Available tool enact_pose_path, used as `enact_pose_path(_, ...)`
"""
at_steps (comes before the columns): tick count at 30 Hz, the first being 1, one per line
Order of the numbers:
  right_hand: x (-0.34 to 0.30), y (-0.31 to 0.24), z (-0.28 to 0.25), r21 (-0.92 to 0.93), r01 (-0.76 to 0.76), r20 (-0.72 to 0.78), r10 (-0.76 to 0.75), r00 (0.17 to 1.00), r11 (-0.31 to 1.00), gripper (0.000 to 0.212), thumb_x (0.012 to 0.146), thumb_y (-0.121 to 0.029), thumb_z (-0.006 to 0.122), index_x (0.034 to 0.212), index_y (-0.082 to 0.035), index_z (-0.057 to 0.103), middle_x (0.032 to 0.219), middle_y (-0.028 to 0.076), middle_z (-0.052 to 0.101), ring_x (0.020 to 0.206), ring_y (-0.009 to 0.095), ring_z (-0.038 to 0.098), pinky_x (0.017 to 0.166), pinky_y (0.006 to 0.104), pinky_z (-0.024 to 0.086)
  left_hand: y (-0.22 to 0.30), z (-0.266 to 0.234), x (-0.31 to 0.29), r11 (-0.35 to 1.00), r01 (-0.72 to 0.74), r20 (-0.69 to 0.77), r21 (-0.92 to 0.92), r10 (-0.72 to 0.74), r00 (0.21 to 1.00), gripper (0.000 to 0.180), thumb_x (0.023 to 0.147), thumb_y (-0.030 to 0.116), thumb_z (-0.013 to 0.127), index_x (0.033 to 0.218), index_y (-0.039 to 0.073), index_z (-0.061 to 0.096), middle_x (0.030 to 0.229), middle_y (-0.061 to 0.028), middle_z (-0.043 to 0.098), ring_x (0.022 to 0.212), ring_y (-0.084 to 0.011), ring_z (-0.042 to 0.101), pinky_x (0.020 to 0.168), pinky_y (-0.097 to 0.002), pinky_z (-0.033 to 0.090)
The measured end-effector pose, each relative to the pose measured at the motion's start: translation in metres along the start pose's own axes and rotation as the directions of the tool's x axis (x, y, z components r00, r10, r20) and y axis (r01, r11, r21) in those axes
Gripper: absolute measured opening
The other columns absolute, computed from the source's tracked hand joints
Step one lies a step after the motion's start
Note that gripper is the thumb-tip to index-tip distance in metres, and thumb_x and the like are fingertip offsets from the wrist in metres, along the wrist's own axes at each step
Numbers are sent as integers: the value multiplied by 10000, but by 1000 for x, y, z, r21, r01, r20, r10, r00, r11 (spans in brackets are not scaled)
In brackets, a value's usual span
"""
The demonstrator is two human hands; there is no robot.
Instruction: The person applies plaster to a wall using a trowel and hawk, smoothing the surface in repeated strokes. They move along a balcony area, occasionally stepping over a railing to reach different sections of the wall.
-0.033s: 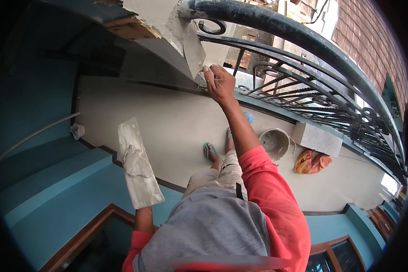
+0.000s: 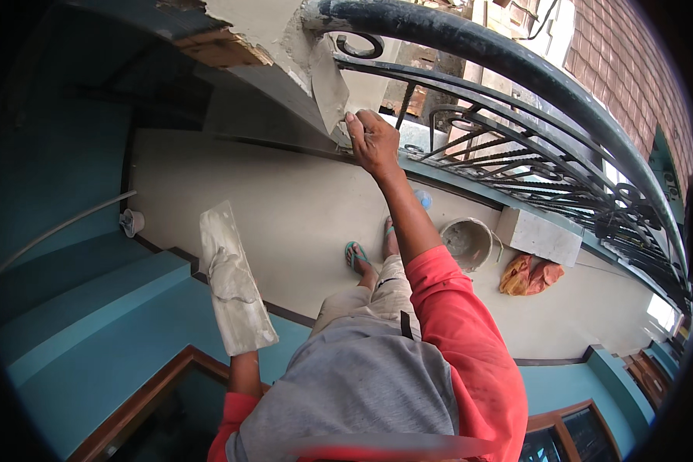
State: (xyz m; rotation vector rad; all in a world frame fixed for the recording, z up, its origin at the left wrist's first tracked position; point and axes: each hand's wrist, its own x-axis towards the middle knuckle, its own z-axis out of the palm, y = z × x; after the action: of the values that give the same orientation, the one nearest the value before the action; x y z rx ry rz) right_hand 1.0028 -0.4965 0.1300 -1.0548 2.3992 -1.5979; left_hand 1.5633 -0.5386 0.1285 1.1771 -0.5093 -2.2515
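My left hand is hidden beneath a long pale plasterer's board (image 2: 245, 314); only the wrist (image 2: 244, 363) shows at its near end. A lump of grey wet plaster (image 2: 232, 277) lies along the middle of the board. My right hand (image 2: 375, 142) is closed at the lower corner of a rough, plastered post (image 2: 304, 65), where the metal railing meets it. A flat, pale grey piece (image 2: 330, 92) stands just above the knuckles; I cannot tell whether it is a blade or part of the post. Whatever is inside the right fist is hidden.
A black metal railing (image 2: 516, 58) curves along the right. By its foot are a mortar bucket (image 2: 467, 243), a pale block (image 2: 539, 236) and an orange bag (image 2: 530, 276). Teal steps (image 2: 100, 281) and a small white container (image 2: 132, 223) are on the left.
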Motion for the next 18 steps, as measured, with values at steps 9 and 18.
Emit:
enact_pose_path(9,-18,32,28,84,-96,96,88,991,992,376,1061,-343,600,823,-52,584,807,187,627,771,437,640,677,489,491,8,8,13,906,363,188,-218,-326,926,498,1031,583,558,1146,99,537,1130,-215,759,961,-418,760,856,-547,592)
enact_pose_path(18,-68,-10,35,439,-517,255,450,856,735,414,1107,-301,542,807,-16,515,658,145,487,607,306,553,617,419,464,-11,39,20,963,136,-61,-232,-154,986,521,1004,576,604,1147,80,532,1004,-217,746,783,-389,764,668,-465,615)
